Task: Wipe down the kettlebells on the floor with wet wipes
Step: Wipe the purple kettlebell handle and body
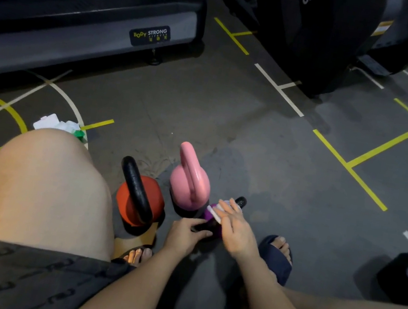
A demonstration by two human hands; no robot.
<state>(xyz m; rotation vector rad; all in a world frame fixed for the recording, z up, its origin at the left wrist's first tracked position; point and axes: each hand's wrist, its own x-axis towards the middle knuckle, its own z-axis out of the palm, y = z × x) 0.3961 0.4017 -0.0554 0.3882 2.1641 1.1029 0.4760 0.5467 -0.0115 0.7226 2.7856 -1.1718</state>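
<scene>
Three kettlebells stand close together on the floor before me. The red kettlebell with a black handle is on the left, the pink kettlebell behind the middle. The purple kettlebell with a black handle lies mostly hidden under my hands. My left hand grips its black handle from the near side. My right hand presses a white wet wipe flat against its purple body, fingers spread.
A wet wipe pack with white and green wrapping lies on the floor beyond my left knee. A treadmill base runs along the back left, a black machine at the back. A dark block sits at right.
</scene>
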